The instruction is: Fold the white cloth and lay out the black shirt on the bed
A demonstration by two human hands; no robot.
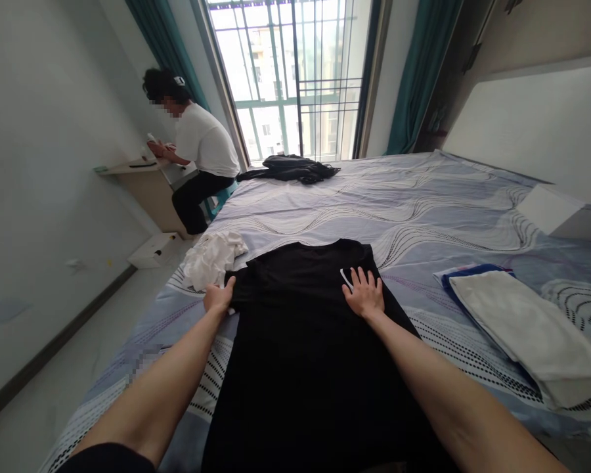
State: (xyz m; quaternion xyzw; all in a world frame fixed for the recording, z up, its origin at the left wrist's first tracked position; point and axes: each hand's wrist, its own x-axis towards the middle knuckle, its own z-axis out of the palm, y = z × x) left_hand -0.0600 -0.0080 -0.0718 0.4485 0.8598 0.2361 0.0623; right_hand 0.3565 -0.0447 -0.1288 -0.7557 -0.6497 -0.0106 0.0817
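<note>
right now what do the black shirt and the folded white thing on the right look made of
Black shirt: seems a thin matte knit, cotton-like; it lies limp and flat under both hands. Folded white cloth: looks thicker and soft, maybe towelling, but its weave is too small to tell.

open bedspread [374, 210] beyond, crumpled white cloth [211, 259] left, folded towels [526, 328] right

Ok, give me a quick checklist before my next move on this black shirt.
1. Shirt lies flat on the bed: ok.
2. Left hand at the shirt's left edge: ok.
3. Right hand flat on the shirt, fingers spread: ok.
4. White cloth clear of the shirt: not ok, it lies against the left edge.
5. Folded stack apart from the shirt: ok.
6. Left hand's grip: cannot tell.
</note>
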